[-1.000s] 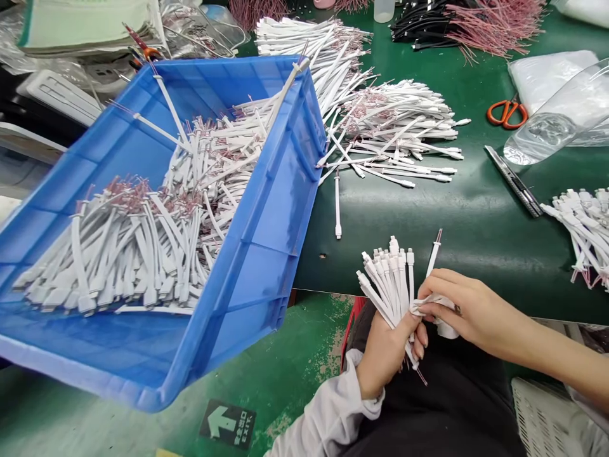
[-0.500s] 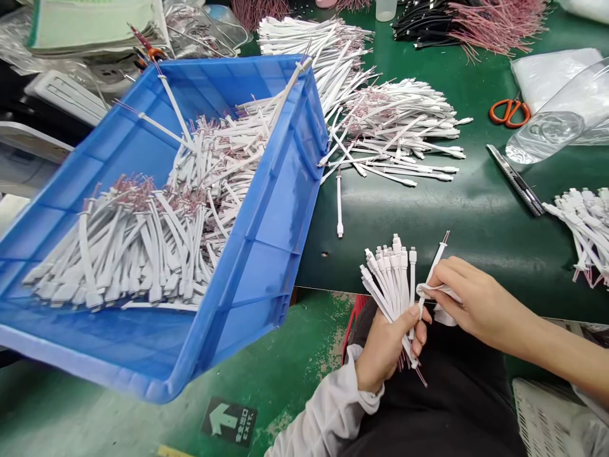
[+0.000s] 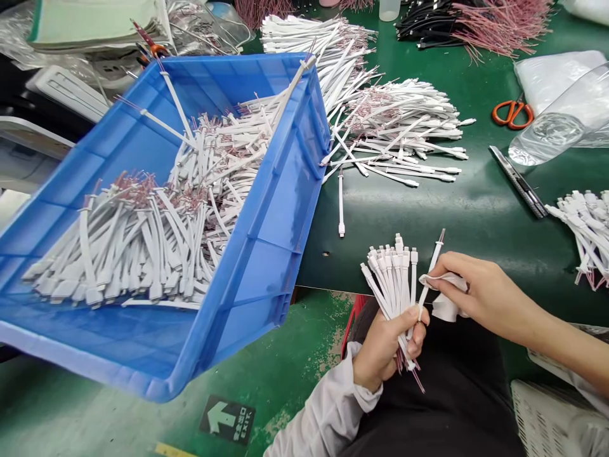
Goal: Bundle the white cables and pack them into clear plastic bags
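My left hand (image 3: 385, 349) is closed round a fanned bundle of short white cables (image 3: 390, 273), plug ends up, over my lap at the table's front edge. My right hand (image 3: 476, 292) pinches a small white cloth (image 3: 445, 295) round one cable (image 3: 431, 266) that sticks up at the bundle's right side. The cable's bare wire end points up.
A tilted blue crate (image 3: 266, 209) full of white cables overhangs the table's left edge. Loose cable piles (image 3: 394, 120) lie on the green table (image 3: 476, 216), more at the right (image 3: 585, 228). Orange scissors (image 3: 511, 113), a utility knife (image 3: 516, 181) and plastic bags (image 3: 561, 114) are at the right.
My right hand with the cloth has slid up along the single cable, away from my left hand. The bundle has stayed in place.
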Available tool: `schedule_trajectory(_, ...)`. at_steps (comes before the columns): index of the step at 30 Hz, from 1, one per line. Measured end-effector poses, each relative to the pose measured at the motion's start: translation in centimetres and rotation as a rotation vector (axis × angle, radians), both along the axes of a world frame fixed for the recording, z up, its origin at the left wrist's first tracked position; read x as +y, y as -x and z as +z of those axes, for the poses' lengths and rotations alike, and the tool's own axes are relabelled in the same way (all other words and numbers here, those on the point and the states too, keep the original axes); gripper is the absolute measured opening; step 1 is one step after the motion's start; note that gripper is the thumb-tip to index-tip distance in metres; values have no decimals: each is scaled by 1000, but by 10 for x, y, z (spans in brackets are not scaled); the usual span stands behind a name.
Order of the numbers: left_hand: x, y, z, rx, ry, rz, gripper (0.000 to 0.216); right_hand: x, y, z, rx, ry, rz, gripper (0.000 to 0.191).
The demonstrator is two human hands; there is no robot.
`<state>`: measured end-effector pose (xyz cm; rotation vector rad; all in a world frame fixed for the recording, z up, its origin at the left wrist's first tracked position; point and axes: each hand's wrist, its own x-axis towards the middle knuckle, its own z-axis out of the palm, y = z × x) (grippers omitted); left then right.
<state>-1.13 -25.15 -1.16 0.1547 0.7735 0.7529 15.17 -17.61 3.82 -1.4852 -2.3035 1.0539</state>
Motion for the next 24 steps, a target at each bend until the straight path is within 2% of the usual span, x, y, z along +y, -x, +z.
schedule_trajectory(4,0,0,-2,-21,-25,9,33,-1,5,5,32,160,39,15)
schedule_trajectory(7,0,0,-2,-17,-36,7,33,0,8,6,-5,126,102,15)
schedule_trajectory(10,-1,0,-2,2,-36,9,35,1,8,6,-36,69,98,18)
schedule_trajectory(14,-1,0,-3,-1,-29,9,36,2,7,7,-2,166,73,12)
schedule_trajectory(17,-1,0,-5,-16,-29,12,35,-1,9,7,13,216,109,12)
schedule_trajectory(21,-2,1,-5,-48,-43,11,34,-2,4,-1,-4,120,89,16)
schedule_trajectory(24,-1,2,-5,-73,-47,1,32,12,-14,-2,-74,-152,-64,21)
